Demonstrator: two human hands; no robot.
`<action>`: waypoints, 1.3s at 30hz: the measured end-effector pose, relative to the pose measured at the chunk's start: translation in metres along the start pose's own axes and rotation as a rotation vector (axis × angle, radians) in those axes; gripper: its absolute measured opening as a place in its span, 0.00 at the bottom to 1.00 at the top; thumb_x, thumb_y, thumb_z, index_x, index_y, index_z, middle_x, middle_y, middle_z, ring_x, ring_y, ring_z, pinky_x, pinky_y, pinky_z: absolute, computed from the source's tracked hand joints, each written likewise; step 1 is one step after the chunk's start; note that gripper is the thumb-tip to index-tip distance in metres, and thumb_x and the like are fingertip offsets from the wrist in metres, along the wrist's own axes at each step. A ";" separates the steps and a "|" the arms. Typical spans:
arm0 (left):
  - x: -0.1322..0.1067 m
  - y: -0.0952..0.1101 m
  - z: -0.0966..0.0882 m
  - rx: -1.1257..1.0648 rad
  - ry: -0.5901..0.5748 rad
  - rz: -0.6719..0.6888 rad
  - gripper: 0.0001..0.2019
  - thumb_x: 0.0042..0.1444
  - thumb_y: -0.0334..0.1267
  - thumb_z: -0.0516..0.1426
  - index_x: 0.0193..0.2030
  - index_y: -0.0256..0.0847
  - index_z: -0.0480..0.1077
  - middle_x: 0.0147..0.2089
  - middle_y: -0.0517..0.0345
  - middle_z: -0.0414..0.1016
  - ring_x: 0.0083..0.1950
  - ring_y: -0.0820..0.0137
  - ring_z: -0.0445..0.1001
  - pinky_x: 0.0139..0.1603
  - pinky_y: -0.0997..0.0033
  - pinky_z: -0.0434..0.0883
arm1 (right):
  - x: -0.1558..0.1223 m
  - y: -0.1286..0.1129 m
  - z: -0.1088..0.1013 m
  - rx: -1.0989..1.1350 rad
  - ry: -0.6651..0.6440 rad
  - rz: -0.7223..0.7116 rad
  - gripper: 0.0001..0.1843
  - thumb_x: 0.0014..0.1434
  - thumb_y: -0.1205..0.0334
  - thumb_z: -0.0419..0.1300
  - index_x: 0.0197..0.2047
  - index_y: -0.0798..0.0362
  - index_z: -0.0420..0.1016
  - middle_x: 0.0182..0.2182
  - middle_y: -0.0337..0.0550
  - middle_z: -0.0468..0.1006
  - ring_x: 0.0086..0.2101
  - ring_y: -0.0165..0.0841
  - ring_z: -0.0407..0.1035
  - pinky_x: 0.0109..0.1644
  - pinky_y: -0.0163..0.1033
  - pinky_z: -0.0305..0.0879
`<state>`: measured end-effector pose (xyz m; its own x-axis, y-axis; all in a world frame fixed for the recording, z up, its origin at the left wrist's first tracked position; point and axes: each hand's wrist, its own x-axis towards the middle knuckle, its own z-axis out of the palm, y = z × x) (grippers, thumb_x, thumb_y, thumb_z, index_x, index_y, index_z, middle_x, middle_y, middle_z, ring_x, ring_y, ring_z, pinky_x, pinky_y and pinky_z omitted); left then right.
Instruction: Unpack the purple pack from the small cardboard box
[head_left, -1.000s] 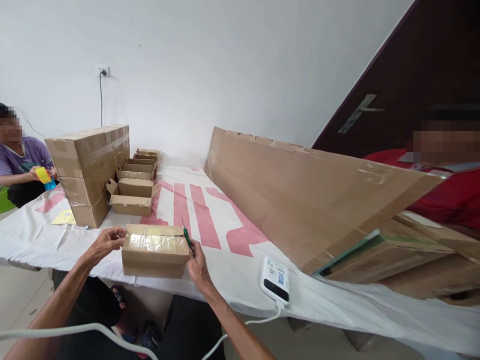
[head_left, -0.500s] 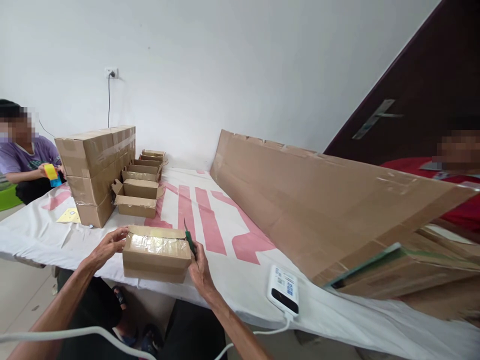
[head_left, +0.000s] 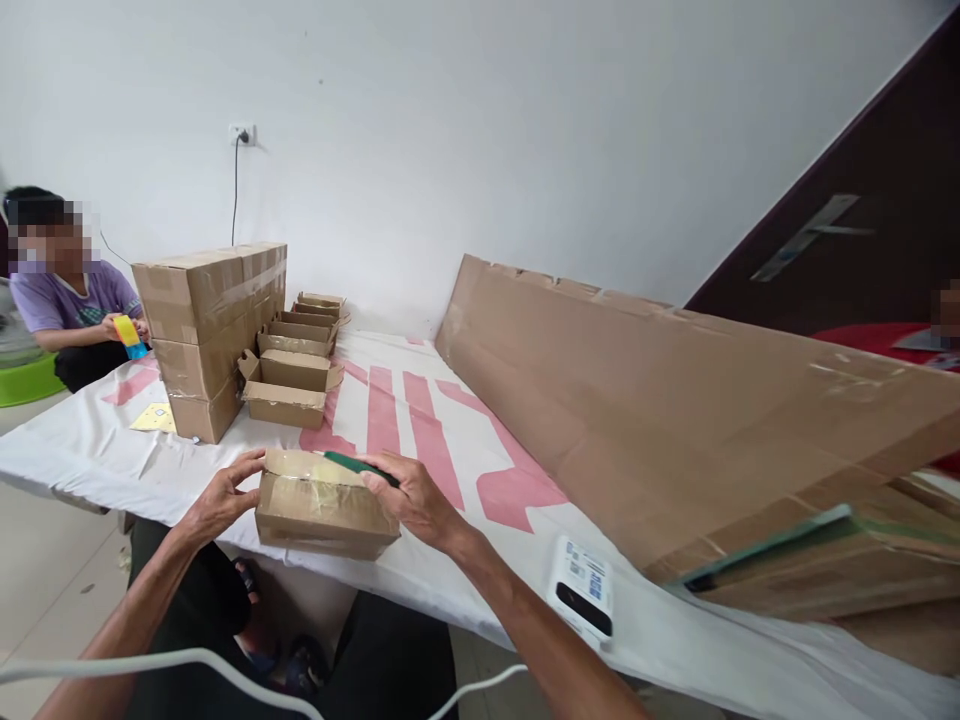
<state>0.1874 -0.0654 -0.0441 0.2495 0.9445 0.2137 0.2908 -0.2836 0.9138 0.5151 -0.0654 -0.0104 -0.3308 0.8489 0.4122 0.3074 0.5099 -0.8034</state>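
A small taped cardboard box (head_left: 326, 510) lies near the front edge of the cloth-covered table, its top flaps closed under shiny clear tape. My left hand (head_left: 225, 497) grips the box at its left end, fingers on the upper corner and thumb on the side. My right hand (head_left: 412, 495) is closed around a green-handled knife (head_left: 352, 463), held over the right part of the box's top. The blade cannot be made out now. Beyond the box stands an open cardboard box (head_left: 285, 405), with several more open ones behind it.
Taped boxes (head_left: 196, 365) are stacked at the left. A long cardboard sheet (head_left: 637, 400) leans along the right. A white device (head_left: 583, 590) with a cable sits at the front edge. One person (head_left: 71, 300) crouches at the left, holding something yellow and blue; another is partly visible at right.
My right hand has moved from the box's right end up over its top, turning the knife from upright to nearly flat, pointing left. The box has tilted slightly. The view has shifted.
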 end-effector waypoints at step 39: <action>0.003 -0.007 -0.003 0.230 0.047 0.042 0.23 0.58 0.52 0.63 0.55 0.43 0.83 0.70 0.42 0.73 0.72 0.47 0.70 0.60 0.56 0.80 | 0.076 -0.110 0.007 -1.104 -0.652 -0.051 0.17 0.74 0.59 0.57 0.42 0.54 0.87 0.38 0.51 0.87 0.38 0.40 0.79 0.33 0.38 0.53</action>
<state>0.1831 -0.0599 -0.0486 0.2242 0.9363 0.2702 0.4854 -0.3478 0.8021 0.4500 -0.0584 0.1064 -0.6411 0.7602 -0.1052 0.7512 0.6497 0.1165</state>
